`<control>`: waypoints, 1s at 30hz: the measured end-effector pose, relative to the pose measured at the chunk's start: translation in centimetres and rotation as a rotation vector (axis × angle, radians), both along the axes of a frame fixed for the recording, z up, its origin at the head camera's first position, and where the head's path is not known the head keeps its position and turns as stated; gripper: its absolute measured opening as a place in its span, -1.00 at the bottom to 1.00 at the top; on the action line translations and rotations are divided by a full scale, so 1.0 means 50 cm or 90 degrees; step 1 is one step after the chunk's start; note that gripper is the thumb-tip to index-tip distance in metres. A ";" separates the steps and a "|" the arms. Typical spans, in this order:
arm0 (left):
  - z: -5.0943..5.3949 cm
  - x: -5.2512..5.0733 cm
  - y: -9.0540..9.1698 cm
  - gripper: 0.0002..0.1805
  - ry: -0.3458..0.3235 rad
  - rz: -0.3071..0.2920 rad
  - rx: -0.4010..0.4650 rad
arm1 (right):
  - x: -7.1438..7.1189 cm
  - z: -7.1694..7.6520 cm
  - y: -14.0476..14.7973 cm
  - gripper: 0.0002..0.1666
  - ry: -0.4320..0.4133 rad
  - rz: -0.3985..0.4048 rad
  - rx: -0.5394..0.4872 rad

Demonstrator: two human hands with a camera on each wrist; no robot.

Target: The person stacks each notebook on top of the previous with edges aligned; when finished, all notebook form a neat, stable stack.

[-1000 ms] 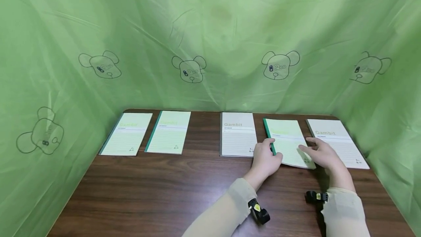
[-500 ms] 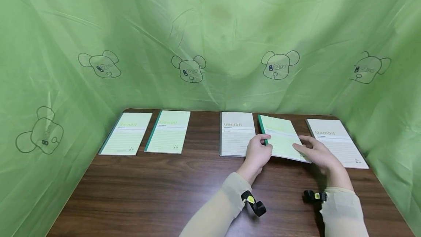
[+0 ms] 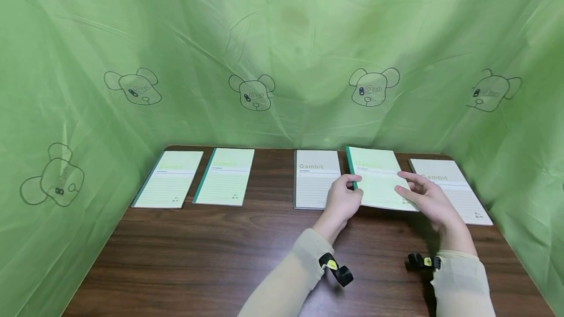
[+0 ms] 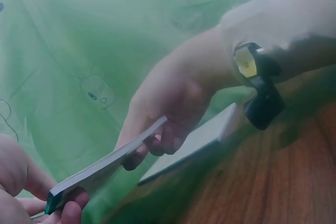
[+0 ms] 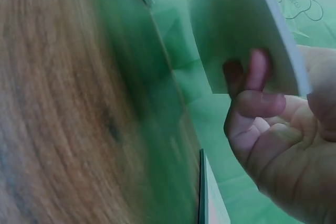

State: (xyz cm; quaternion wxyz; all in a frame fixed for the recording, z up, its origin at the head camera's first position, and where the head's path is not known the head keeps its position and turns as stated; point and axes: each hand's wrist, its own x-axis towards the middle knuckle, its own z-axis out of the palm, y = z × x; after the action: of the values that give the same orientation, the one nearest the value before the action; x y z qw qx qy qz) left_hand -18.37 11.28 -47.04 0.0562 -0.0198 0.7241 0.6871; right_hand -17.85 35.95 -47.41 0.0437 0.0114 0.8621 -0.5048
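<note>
A pale green notebook with a dark green spine is held between both hands, raised off the table. My left hand pinches its spine edge near the lower left corner; in the left wrist view that hand has fingertips under the notebook. On the opposite edge my right hand grips the lower right part. Seen from the right wrist, curled fingers of that hand press the notebook's underside. Just left lies a grey-white notebook, its lower right corner covered by the left hand.
Another white notebook lies at the far right, partly behind the right hand. Two pale green notebooks lie flat at the left of the brown wooden table. A green cloth with bear-head outlines hangs around the table.
Both hands lifted the pale green notebook off the table. It moved away from the person and slightly left, tilted midway, then came nearly straight.
</note>
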 end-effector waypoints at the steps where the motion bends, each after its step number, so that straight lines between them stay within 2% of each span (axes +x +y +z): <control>1: 0.002 -0.001 -0.002 -0.63 0.001 -0.002 0.006 | 0.000 0.002 0.000 -0.18 0.007 -0.005 -0.005; 4: 0.008 -0.004 -0.008 -0.63 0.001 -0.010 0.014 | 0.000 0.005 0.001 -0.23 0.019 -0.021 -0.025; 10: 0.022 -0.013 -0.025 -0.62 0.002 -0.033 -0.013 | -0.003 0.005 0.000 -0.27 0.024 -0.035 -0.035; 19: 0.041 -0.034 -0.077 -0.55 0.007 -0.099 -0.025 | 0.002 0.031 -0.022 -0.23 0.014 -0.027 -0.031; 24: 0.043 -0.049 -0.105 -0.52 -0.006 -0.116 -0.014 | 0.002 0.044 -0.045 -0.25 0.031 -0.017 -0.043; 30: 0.039 -0.076 -0.153 -0.52 0.030 -0.146 -0.007 | -0.007 0.036 -0.083 -0.27 0.052 -0.017 -0.081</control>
State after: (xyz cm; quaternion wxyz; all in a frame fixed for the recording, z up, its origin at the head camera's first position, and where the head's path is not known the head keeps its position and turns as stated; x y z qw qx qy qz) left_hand -22.16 3.65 -45.11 0.1173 0.0793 0.7267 0.6722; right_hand -18.20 31.80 -45.60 0.0025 -0.0007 0.8292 -0.5590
